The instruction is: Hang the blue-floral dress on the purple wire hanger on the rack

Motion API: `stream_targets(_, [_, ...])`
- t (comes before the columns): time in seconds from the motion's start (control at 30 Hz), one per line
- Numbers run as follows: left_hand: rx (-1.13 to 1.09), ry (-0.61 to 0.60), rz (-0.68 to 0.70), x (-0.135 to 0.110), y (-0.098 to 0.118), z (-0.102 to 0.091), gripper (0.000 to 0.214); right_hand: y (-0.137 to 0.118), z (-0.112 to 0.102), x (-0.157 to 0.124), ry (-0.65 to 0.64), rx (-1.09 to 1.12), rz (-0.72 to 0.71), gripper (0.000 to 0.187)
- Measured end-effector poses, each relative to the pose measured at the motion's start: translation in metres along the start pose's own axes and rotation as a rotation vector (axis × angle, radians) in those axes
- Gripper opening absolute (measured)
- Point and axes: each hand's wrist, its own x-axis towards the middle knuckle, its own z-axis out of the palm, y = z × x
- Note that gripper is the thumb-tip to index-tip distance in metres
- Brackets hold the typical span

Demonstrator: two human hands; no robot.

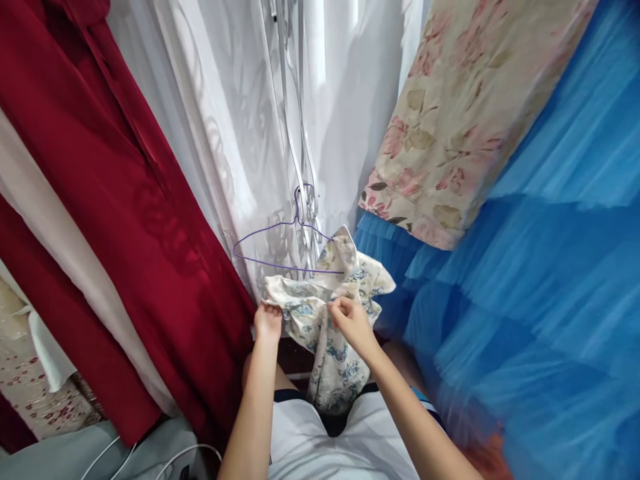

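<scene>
Left hand (pixel 269 321) pinches the loose edge of a flowered garment (pixel 343 373) in curled fingers; right hand (pixel 351 325) has thumb and forefinger pressed together, apparently on a fold of it, the garment covering the right end of the purple hanger (pixel 300 269) and drooping below. Judged light, soft, limp, prone to slide off the wire; best gripped at shoulder edges. Red cloth (pixel 150 220) left of hanger, blue tulle (pixel 550 287) right; no readable labels.
</scene>
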Motion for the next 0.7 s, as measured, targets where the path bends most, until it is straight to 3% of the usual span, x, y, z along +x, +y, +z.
stream_targets(0.07, [-0.004,-0.048,-0.045,-0.022,-0.02,0.0,0.018,0.018,-0.015,-0.012,0.056,-0.036,0.045,0.04])
stream_targets(0.17, [0.033,-0.272,-0.043,-0.058,-0.039,0.01,0.018,0.028,-0.031,-0.029,0.08,-0.093,0.075,0.036])
stream_targets(0.23, [0.181,-0.466,0.033,-0.083,-0.046,0.021,0.021,0.02,-0.035,-0.036,-0.016,-0.069,0.032,0.032])
stream_targets(0.3, [0.423,-0.609,0.161,-0.103,-0.047,0.032,0.023,0.004,-0.034,-0.04,-0.216,0.04,-0.032,0.043])
stream_targets(0.37, [0.636,-0.68,0.328,-0.117,-0.041,0.042,0.021,-0.015,-0.031,-0.043,-0.389,0.199,-0.042,0.041])
stream_targets(0.47, [0.743,-0.733,0.498,-0.122,-0.028,0.047,0.041,-0.037,-0.033,-0.048,-0.437,0.395,0.093,0.033])
stream_targets(0.57, [0.815,-1.003,0.255,-0.119,-0.023,0.039,0.049,-0.054,-0.056,-0.048,-0.529,0.435,0.195,0.034])
stream_targets(0.63, [0.975,-1.176,0.058,-0.117,-0.025,0.029,0.043,-0.065,-0.085,-0.039,-0.587,0.314,0.147,0.034])
stream_targets(0.7, [1.189,-1.183,0.03,-0.116,-0.027,0.018,0.037,-0.076,-0.119,-0.022,-0.554,0.128,0.043,0.032])
